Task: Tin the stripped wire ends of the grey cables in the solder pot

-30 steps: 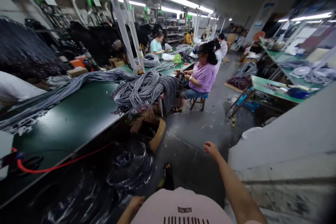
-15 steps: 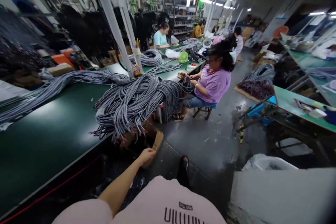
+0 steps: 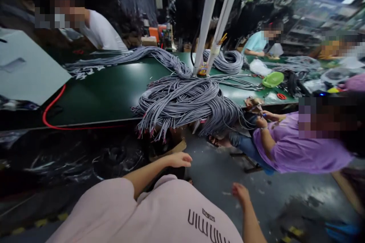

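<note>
Seems between grips: shows left hand (image 3: 180, 160) loosely bent, seemingly empty, right hand (image 3: 241, 193) curled, can't tell if holding anything. Has grey cable bundle (image 3: 182, 100) on counter (image 3: 105, 93) ahead of left hand, apart. Would need forward reach to grip.

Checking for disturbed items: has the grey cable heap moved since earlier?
No: the grey cable heap still overhangs the table by the white post; the view turned.

Glossy green table (image 3: 114, 93), heaped grey cables (image 3: 182, 100)
</note>
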A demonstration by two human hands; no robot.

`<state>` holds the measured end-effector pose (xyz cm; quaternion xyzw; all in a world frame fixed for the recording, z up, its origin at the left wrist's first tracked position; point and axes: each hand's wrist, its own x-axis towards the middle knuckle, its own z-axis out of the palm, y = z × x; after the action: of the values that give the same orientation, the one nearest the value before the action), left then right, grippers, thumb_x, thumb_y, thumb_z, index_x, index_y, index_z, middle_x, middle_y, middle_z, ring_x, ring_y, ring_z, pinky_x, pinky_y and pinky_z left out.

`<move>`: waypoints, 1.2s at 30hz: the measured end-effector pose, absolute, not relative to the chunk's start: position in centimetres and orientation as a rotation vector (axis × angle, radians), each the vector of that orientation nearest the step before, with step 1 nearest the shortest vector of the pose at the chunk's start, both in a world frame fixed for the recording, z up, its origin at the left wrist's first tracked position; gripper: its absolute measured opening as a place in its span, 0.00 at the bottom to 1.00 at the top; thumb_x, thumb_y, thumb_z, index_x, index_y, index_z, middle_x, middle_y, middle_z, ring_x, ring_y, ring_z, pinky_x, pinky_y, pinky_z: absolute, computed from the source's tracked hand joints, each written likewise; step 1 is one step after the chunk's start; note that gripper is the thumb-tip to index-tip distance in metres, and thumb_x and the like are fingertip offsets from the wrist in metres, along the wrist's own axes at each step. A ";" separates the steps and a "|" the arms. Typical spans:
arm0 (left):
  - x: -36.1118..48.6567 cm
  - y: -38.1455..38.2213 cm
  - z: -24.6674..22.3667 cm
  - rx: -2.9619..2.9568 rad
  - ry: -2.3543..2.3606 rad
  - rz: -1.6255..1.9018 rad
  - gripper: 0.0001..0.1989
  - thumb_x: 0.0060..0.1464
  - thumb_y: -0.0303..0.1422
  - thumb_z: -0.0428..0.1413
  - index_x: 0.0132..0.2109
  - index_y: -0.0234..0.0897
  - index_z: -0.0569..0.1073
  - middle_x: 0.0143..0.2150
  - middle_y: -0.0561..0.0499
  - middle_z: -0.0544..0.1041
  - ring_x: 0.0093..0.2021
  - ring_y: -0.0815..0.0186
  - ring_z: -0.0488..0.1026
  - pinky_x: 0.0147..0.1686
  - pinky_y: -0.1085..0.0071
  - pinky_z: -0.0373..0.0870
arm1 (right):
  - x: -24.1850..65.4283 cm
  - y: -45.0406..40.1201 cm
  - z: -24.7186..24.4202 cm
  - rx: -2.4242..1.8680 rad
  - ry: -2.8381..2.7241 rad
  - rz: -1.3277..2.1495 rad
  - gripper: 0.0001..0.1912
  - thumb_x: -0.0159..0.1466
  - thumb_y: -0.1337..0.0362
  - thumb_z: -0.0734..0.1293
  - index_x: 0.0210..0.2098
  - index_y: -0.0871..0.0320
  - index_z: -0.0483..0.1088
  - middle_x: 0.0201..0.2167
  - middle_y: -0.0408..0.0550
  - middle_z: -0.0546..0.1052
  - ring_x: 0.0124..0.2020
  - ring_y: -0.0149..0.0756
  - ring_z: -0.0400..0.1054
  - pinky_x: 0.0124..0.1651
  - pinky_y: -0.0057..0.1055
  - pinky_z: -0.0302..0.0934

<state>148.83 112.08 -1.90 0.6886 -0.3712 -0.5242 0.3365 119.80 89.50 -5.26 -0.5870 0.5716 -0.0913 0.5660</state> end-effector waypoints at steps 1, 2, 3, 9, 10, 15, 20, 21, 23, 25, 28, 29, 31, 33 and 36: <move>150.5 112.2 -1.0 1.797 -0.930 -1.306 0.17 0.48 0.37 0.60 0.45 0.34 0.75 0.42 0.48 0.79 0.42 0.64 0.75 0.45 0.68 0.71 | 121.5 87.2 -5.1 -1.361 1.337 -0.194 0.14 0.65 0.56 0.64 0.41 0.62 0.69 0.32 0.46 0.74 0.28 0.30 0.69 0.30 0.30 0.67; 152.3 112.3 -0.1 1.807 -0.899 -1.239 0.19 0.50 0.40 0.58 0.47 0.33 0.74 0.43 0.47 0.79 0.44 0.63 0.75 0.46 0.68 0.71 | 123.6 85.0 -4.8 -1.342 1.320 -0.182 0.14 0.63 0.56 0.66 0.39 0.62 0.69 0.28 0.45 0.74 0.25 0.30 0.68 0.28 0.29 0.66; 154.4 112.3 0.7 1.829 -0.869 -1.164 0.22 0.50 0.41 0.57 0.49 0.33 0.73 0.45 0.45 0.79 0.45 0.63 0.75 0.46 0.68 0.70 | 126.1 83.1 -4.6 -1.326 1.286 -0.180 0.15 0.60 0.55 0.68 0.37 0.62 0.69 0.26 0.44 0.73 0.23 0.29 0.68 0.27 0.29 0.65; 168.3 110.0 5.2 2.091 -0.807 -0.761 0.26 0.50 0.46 0.53 0.51 0.33 0.71 0.48 0.46 0.78 0.49 0.61 0.74 0.51 0.65 0.69 | 142.8 81.7 -2.5 -1.269 0.859 -0.092 0.26 0.45 0.51 0.74 0.39 0.59 0.73 0.29 0.47 0.78 0.27 0.30 0.72 0.35 0.30 0.67; 170.6 109.1 5.5 2.156 -0.804 -0.701 0.25 0.49 0.45 0.54 0.51 0.34 0.72 0.48 0.46 0.77 0.48 0.60 0.74 0.51 0.65 0.69 | 145.1 82.6 -2.3 -1.263 0.792 -0.033 0.26 0.44 0.52 0.75 0.39 0.60 0.73 0.29 0.47 0.79 0.27 0.31 0.72 0.36 0.31 0.67; 180.4 103.6 5.2 2.482 -0.763 -0.474 0.24 0.46 0.40 0.58 0.51 0.34 0.73 0.54 0.43 0.74 0.54 0.55 0.70 0.56 0.65 0.64 | 152.2 85.6 -2.0 -1.256 0.623 0.190 0.23 0.44 0.54 0.76 0.35 0.61 0.75 0.25 0.46 0.78 0.24 0.30 0.71 0.33 0.30 0.65; 187.2 99.2 2.8 2.722 -0.614 -0.348 0.28 0.52 0.42 0.54 0.57 0.31 0.68 0.59 0.37 0.68 0.60 0.50 0.64 0.58 0.60 0.61 | 154.3 83.8 -1.4 -1.224 0.635 0.211 0.24 0.46 0.51 0.75 0.37 0.60 0.74 0.27 0.45 0.78 0.26 0.29 0.71 0.36 0.30 0.65; 188.2 98.4 2.4 2.757 -0.574 -0.325 0.28 0.54 0.42 0.52 0.58 0.30 0.66 0.60 0.36 0.66 0.61 0.48 0.62 0.58 0.57 0.61 | 154.6 83.3 -1.1 -1.219 0.643 0.207 0.24 0.47 0.51 0.74 0.38 0.60 0.74 0.28 0.45 0.78 0.27 0.29 0.71 0.37 0.30 0.65; 190.1 97.0 1.6 2.810 -0.512 -0.297 0.30 0.56 0.44 0.50 0.60 0.30 0.64 0.62 0.34 0.64 0.63 0.46 0.59 0.57 0.54 0.60 | 155.4 82.6 -0.5 -1.213 0.657 0.201 0.23 0.49 0.51 0.74 0.39 0.60 0.74 0.29 0.45 0.78 0.28 0.29 0.72 0.38 0.30 0.65; 191.6 95.6 0.8 2.838 -0.487 -0.300 0.32 0.56 0.47 0.49 0.61 0.30 0.62 0.63 0.34 0.62 0.63 0.46 0.57 0.58 0.53 0.59 | 156.4 82.3 -0.2 -1.216 0.659 0.203 0.23 0.50 0.52 0.74 0.39 0.60 0.74 0.29 0.45 0.78 0.29 0.30 0.72 0.38 0.30 0.65; 192.8 93.6 -0.4 2.850 -0.498 -0.351 0.38 0.52 0.53 0.50 0.61 0.29 0.60 0.64 0.33 0.60 0.64 0.44 0.55 0.60 0.51 0.55 | 158.0 82.7 -0.2 -1.229 0.648 0.224 0.22 0.50 0.52 0.74 0.39 0.60 0.74 0.28 0.45 0.78 0.28 0.31 0.72 0.37 0.30 0.64; 193.1 93.1 -0.8 2.849 -0.510 -0.379 0.40 0.51 0.55 0.50 0.61 0.29 0.60 0.64 0.32 0.61 0.64 0.44 0.55 0.60 0.50 0.53 | 158.4 82.9 -0.3 -1.232 0.646 0.235 0.23 0.49 0.51 0.74 0.38 0.60 0.74 0.28 0.45 0.78 0.28 0.31 0.72 0.37 0.31 0.64; 193.5 92.4 -1.4 2.844 -0.538 -0.424 0.43 0.49 0.57 0.50 0.62 0.29 0.59 0.64 0.32 0.62 0.64 0.44 0.56 0.60 0.48 0.52 | 158.7 83.3 -0.5 -1.230 0.647 0.255 0.23 0.49 0.51 0.74 0.38 0.60 0.74 0.28 0.46 0.78 0.27 0.32 0.72 0.37 0.32 0.65; 194.1 92.1 -1.8 2.840 -0.564 -0.422 0.42 0.50 0.58 0.48 0.62 0.29 0.59 0.64 0.32 0.61 0.64 0.44 0.55 0.60 0.49 0.51 | 158.8 83.5 -0.5 -1.225 0.646 0.266 0.22 0.50 0.51 0.74 0.38 0.60 0.74 0.28 0.46 0.78 0.28 0.32 0.72 0.38 0.33 0.65; 195.8 92.3 -1.9 2.840 -0.604 -0.361 0.39 0.54 0.55 0.46 0.62 0.29 0.59 0.65 0.34 0.60 0.65 0.48 0.54 0.61 0.55 0.52 | 159.4 83.3 -0.2 -1.224 0.627 0.251 0.20 0.52 0.52 0.74 0.38 0.59 0.75 0.28 0.46 0.78 0.29 0.32 0.72 0.39 0.33 0.65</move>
<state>195.84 92.27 -1.87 0.9650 -0.2052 -0.1228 0.1077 159.42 83.34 -0.18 -0.5633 0.2886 0.1157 0.7655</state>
